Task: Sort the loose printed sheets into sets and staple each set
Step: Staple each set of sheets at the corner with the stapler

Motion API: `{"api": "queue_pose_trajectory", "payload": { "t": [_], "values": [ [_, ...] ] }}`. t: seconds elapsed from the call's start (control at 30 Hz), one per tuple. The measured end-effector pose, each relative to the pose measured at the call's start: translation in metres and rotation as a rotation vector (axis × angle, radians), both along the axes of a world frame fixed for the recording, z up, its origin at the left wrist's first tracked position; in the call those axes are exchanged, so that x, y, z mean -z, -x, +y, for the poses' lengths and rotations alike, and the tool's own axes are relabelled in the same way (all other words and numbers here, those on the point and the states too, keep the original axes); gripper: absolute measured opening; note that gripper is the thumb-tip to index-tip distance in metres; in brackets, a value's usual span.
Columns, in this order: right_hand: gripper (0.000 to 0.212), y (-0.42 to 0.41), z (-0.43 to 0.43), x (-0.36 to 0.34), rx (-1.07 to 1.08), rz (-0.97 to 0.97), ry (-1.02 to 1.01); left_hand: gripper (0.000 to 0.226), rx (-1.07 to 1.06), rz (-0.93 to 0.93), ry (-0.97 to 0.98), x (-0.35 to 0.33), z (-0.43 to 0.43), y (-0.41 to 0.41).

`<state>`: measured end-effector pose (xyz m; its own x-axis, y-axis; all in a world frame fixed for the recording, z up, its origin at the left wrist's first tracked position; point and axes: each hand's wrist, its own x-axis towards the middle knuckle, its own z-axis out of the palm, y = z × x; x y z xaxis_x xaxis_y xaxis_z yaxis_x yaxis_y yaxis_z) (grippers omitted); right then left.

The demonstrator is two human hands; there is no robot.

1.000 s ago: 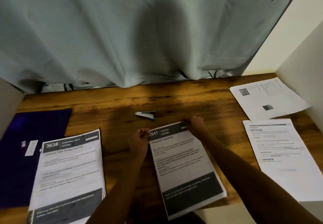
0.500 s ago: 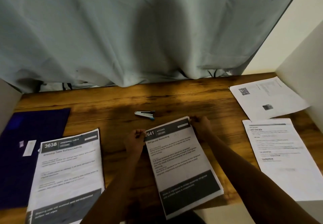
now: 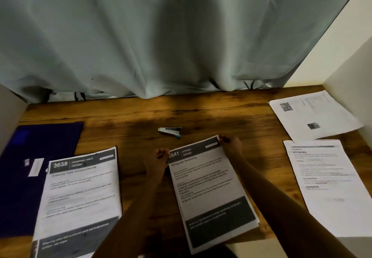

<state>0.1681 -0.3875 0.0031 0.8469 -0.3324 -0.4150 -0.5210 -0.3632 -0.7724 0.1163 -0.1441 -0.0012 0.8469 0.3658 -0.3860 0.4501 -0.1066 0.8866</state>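
Kitchen sheets (image 3: pixel 209 187) on table (image 3: pixel 124 120): left hand (image 3: pixel 158 160) pinches top-left corner, right hand (image 3: pixel 231 146) pinches top-right; stapler (image 3: pixel 170 132) just beyond.

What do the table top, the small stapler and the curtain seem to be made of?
Table top: wood or wood-look laminate, brown grain lines, matte.
Stapler: likely metal with blue plastic, too small to be sure.
Curtain: thin grey-green fabric, soft hanging folds.

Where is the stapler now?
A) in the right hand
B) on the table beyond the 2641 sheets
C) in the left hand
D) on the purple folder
B: the stapler lies on the table beyond the 2641 sheets, whose top corners the left hand and right hand pinch.
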Motion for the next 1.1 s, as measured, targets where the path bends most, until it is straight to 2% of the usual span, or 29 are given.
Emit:
{"api": "queue_pose_trajectory", "payload": {
  "t": [0.33,0.6,0.83,1.1],
  "values": [
    [0.030,0.006,0.017,-0.002,-0.011,-0.052,0.019,0.009,0.029,0.000,0.027,-0.004,0.000,-0.002],
    [0.032,-0.007,0.025,-0.004,0.222,-0.027,-0.153,0.007,0.048,-0.005,0.019,0.001,0.000,0.000],
    [0.031,-0.014,0.025,-0.003,0.263,0.080,-0.198,0.010,0.035,-0.038,0.093,-0.004,0.001,0.004],
    [0.023,-0.017,0.020,0.002,0.266,0.088,-0.254,0.012,0.024,-0.024,0.072,-0.003,0.001,0.002]
  ]
}}
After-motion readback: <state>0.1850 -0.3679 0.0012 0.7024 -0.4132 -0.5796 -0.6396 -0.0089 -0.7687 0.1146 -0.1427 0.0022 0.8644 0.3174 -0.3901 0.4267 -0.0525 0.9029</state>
